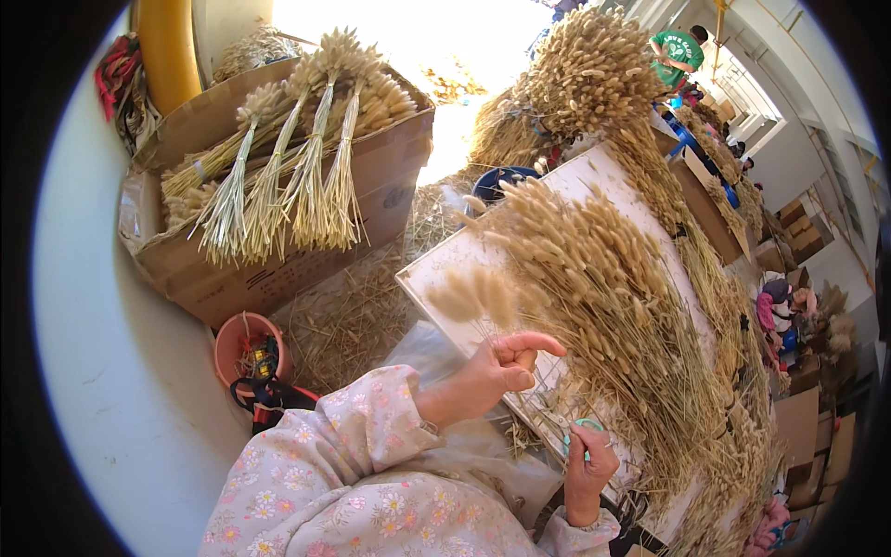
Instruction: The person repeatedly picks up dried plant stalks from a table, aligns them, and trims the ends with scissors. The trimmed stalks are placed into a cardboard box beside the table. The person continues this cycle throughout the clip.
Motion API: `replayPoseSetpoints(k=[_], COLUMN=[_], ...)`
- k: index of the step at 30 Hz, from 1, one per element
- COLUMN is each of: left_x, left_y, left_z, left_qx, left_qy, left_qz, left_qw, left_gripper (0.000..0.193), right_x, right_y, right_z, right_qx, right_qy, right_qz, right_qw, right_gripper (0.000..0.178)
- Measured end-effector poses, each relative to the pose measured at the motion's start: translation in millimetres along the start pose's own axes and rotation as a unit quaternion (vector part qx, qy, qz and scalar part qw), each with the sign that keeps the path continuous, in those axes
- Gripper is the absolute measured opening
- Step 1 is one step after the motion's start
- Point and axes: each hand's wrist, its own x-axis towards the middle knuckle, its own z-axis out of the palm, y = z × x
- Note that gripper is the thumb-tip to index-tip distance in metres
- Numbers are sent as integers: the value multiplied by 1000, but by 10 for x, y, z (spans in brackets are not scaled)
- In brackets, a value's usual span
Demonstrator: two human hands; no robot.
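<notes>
My left hand (483, 376) is closed around the thin stems of a few dried bunny-tail grass heads (475, 295), its index finger bent out to the right. The fluffy heads stick up above the hand, and the stems trail below it toward the right hand. Lower right, my right hand (590, 472) is closed on a small light-green ring-shaped object (583, 429); the fingers hide part of it. Both hands are over the near edge of a white tabletop (436, 262). Beside them lies a wide heap of loose bunny-tail grass (594, 278), heads pointing away.
Tied bunches (320, 158) lie across a cardboard box (306, 265) at left. A pink bucket (243, 348) with tools stands below it. Behind the table are a large upright sheaf (589, 70) and a blue tub (501, 181). A person in green (677, 56) is far back.
</notes>
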Motion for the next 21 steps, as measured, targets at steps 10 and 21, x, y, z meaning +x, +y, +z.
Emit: replayPoseSetpoints(k=[10, 21], left_x=[-22, -30], left_y=[-70, -127], left_z=[22, -83], left_qx=[92, -61], left_qy=[56, 125], left_qz=[-4, -41], left_qw=[994, 989], left_gripper=[14, 53], right_x=[24, -19], right_y=[1, 49], right_z=[123, 230], right_qx=[-49, -99], right_qy=[-6, -21], right_qz=[-65, -113], right_qw=[997, 988], right_gripper=[15, 29])
